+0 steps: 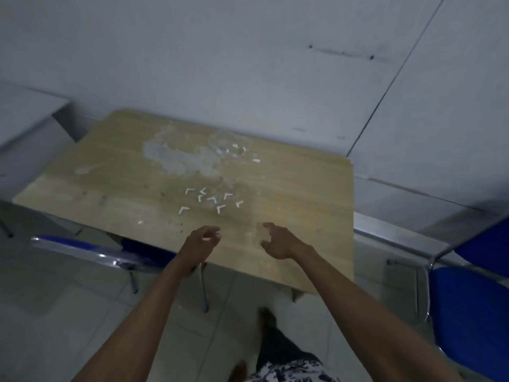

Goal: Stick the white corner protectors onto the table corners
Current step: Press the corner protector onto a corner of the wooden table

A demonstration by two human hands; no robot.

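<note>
My left grip [202, 238] pinches something small and white, my right grip [276, 239] hangs released above the worn wooden counter [303, 205]. I'd take 1 white L-shaped corner protector [184, 209] from the loose cluster, then seat it squarely on a corner.

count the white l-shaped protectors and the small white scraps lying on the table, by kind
L-shaped protectors: 8 in a loose group mid-table
Small white scraps: about 5, four near the far edge and one near the front; blur makes this count rough
Total: about 13
</note>
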